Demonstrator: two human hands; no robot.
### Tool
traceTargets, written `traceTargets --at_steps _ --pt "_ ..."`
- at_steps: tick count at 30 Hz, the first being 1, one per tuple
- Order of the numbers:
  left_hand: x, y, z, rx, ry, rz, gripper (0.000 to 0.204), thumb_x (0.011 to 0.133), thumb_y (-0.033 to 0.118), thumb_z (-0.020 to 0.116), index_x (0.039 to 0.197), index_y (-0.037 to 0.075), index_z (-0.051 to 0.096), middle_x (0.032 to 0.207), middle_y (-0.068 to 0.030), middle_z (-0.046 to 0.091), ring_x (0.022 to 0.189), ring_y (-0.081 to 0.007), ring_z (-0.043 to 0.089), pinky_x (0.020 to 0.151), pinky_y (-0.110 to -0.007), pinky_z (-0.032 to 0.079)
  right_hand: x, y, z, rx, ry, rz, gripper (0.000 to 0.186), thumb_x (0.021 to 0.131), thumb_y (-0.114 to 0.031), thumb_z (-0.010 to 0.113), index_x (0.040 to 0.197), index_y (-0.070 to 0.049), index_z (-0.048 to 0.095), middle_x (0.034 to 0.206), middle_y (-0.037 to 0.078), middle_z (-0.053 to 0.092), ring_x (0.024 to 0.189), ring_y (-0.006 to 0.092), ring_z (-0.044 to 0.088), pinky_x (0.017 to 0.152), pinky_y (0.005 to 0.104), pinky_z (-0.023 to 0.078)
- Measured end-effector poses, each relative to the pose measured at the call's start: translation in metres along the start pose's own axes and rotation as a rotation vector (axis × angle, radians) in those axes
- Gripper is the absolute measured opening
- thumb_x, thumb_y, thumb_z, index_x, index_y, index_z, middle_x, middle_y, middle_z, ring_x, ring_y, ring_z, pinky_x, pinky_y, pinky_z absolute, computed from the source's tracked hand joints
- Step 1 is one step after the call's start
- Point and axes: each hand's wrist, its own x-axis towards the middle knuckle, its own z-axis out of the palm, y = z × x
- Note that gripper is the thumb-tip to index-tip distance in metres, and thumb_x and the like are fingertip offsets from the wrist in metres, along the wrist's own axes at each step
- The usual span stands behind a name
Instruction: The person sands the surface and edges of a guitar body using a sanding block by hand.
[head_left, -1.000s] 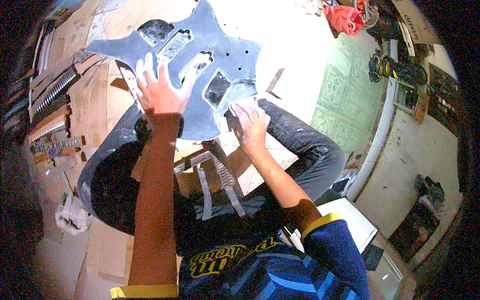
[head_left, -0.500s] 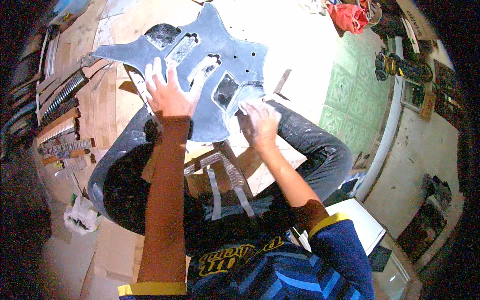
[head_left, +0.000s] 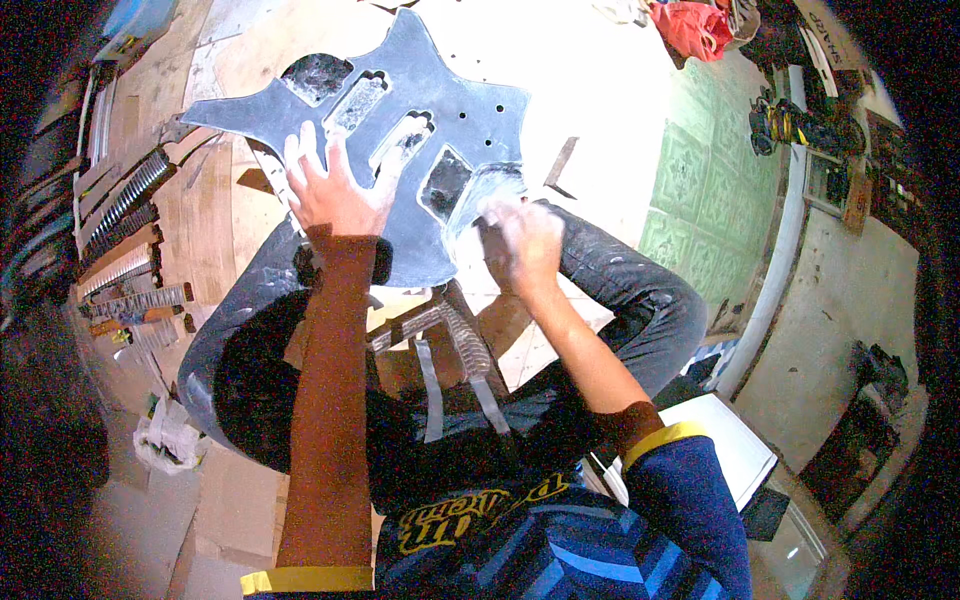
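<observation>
A dark grey electric guitar body (head_left: 450, 95) lies in front of me, over my folded legs, with pointed horns, cut-out cavities and small drilled holes. White dust covers parts of it, thickest along its right edge. My left hand (head_left: 340, 195) rests spread on the body's left side, beside the long pickup slots, its fingertips whitened with dust. On the dusty right edge, near the lower square cavity, my right hand (head_left: 525, 240) is closed with curled fingers. Motion smears those fingers, and whatever lies under them is hidden.
Several files and hand tools (head_left: 130, 210) lie on the left. A clear plastic bag (head_left: 168, 435) and cardboard (head_left: 235, 505) sit lower left. Green patterned tiles (head_left: 700, 200), a red bag (head_left: 692, 30) and a white flat box (head_left: 722, 440) are on the right.
My right hand has shifted slightly along the guitar body's right edge and is more blurred. The body appears a little further left; my left hand stays spread on it.
</observation>
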Motion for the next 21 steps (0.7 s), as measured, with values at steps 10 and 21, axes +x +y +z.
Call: traceTargets --at_steps 10,21 --pt "-0.001 0.000 -0.002 -0.002 -0.019 -0.001 0.072 0.080 0.058 0.069 0.132 0.010 0.056 0.149 -0.0152 0.040 0.142 -0.0383 0.030 0.111 -0.057 0.031 0.017 -0.004 0.009 0.005 0.169 0.349 0.049 0.070 -0.001 0.064 0.117 -0.013 0.065 0.109 0.010 0.064 0.101 0.0320 0.059 0.083 0.0465 0.045" --pt "0.000 -0.001 0.000 0.005 0.008 0.000 0.069 0.079 0.055 0.071 0.130 0.011 0.057 0.148 -0.0155 0.042 0.140 -0.0396 0.032 0.109 -0.059 0.033 0.019 -0.009 0.003 -0.136 -0.225 0.126 0.046 0.074 -0.002 0.061 0.119 -0.013 0.064 0.112 0.005 0.066 0.101 0.0280 0.059 0.082 0.0453 0.047"
